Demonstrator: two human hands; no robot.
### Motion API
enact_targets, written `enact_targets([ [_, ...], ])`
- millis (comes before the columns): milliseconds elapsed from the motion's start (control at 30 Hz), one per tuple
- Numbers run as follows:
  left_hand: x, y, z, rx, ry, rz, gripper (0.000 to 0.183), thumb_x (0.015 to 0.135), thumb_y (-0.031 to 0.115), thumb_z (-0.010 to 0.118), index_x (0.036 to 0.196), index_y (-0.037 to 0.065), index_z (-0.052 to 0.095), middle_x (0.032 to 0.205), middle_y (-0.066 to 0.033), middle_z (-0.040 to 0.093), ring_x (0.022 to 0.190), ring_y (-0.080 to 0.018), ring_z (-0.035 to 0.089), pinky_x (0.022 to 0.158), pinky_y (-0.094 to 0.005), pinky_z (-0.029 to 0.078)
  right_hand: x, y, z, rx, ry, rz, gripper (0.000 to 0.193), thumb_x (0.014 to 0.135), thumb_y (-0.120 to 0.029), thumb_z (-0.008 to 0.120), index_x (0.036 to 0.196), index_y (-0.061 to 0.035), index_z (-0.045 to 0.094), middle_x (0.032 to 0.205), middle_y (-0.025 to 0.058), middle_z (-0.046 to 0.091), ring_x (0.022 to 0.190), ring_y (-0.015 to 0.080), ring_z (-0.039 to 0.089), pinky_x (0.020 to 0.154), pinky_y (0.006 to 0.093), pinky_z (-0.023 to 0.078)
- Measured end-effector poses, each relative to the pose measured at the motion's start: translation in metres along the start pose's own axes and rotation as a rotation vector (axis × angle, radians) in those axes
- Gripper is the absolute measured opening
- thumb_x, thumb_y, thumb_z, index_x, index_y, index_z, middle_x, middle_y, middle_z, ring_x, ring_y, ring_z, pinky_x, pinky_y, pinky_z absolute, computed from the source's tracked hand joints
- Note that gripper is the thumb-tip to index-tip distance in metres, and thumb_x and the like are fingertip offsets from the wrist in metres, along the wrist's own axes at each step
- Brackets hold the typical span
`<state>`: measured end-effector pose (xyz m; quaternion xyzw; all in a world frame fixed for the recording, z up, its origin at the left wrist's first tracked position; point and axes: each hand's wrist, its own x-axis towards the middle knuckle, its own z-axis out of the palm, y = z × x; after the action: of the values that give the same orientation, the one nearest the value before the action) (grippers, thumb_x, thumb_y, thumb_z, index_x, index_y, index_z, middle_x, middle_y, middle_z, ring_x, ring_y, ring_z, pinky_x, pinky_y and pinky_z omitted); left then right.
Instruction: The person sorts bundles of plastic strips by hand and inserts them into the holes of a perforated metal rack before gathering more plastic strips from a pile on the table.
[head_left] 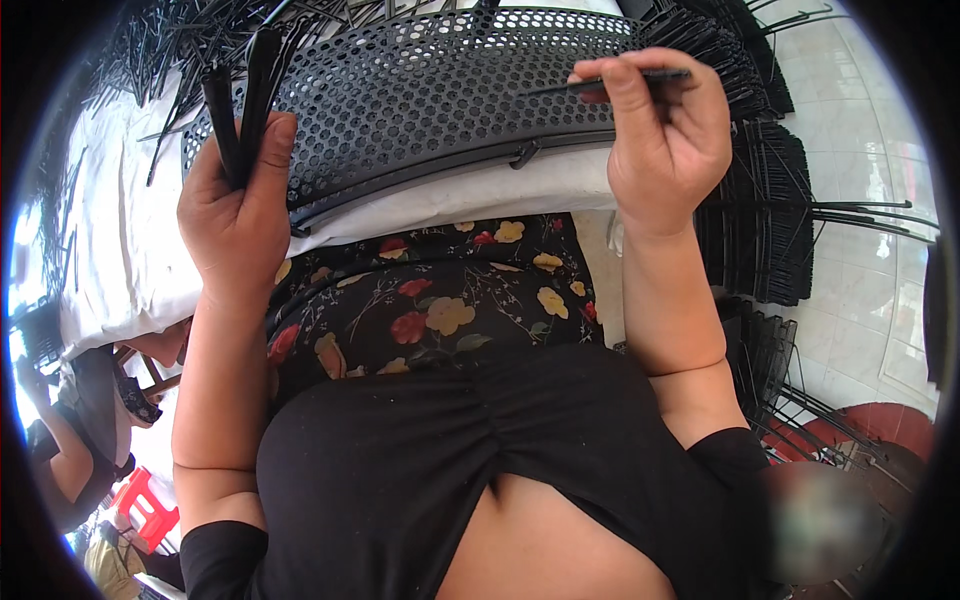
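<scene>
A thin black rod (610,84) sits pinched between thumb and fingertips of the right hand (665,140), lying flat and poking out past the fingers on both sides, right over the curved black perforated panel (420,100). The left hand (238,205) has its fingers curled tight around a bundle of black strips (243,100) that stands up above the fist, just beside the panel's left end. Beneath both hands, the panel rests on white cloth (120,250). Beyond the right fingers, stacks of black wire frames (760,215) crowd the tiled floor (850,90).
</scene>
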<state>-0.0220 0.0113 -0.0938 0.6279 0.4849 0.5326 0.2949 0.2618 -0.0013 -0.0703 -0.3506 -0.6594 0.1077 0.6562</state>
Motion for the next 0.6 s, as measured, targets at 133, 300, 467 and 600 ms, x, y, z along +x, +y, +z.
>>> enact_targets([
  [133,0.001,0.0,0.001,-0.029,0.018,0.034,0.009,0.089,0.007,0.069,0.096,0.001,0.069,0.075,0.0036,0.061,0.065,-0.0014,0.047,0.058,-0.0165,0.036,0.019,0.008,-0.003,0.026,-0.125,0.084,0.007,0.091,-0.001,0.062,0.096,0.0032,0.059,0.084,0.0139,0.069,0.075,0.0165,0.069,0.064,0.0241,0.057],
  [300,0.0,0.0,0.001,-0.022,0.033,0.023,0.009,0.089,0.008,0.069,0.096,0.001,0.069,0.077,0.0033,0.062,0.065,-0.0015,0.048,0.058,-0.0164,0.037,0.031,-0.002,0.003,0.017,-0.086,0.36,0.005,0.093,-0.005,0.06,0.091,-0.0016,0.058,0.076,0.0042,0.064,0.067,0.0077,0.06,0.062,0.0209,0.05],
  [467,0.001,-0.001,0.002,-0.049,0.035,0.035,0.009,0.089,0.007,0.069,0.096,0.001,0.069,0.078,0.0024,0.063,0.067,-0.0017,0.049,0.059,-0.0163,0.038,0.042,0.004,0.004,0.067,-0.165,0.322,0.006,0.093,-0.005,0.06,0.088,-0.0015,0.058,0.076,0.004,0.063,0.066,0.0078,0.06,0.061,0.0208,0.05],
  [600,0.001,-0.002,0.0,-0.047,0.033,0.035,0.01,0.089,0.006,0.069,0.096,0.0,0.068,0.08,0.0014,0.064,0.068,-0.002,0.051,0.06,-0.0164,0.039,0.058,-0.005,0.014,0.123,-0.252,0.469,0.005,0.092,-0.002,0.06,0.089,0.0003,0.059,0.076,0.0029,0.062,0.066,0.0083,0.058,0.061,0.0223,0.049],
])
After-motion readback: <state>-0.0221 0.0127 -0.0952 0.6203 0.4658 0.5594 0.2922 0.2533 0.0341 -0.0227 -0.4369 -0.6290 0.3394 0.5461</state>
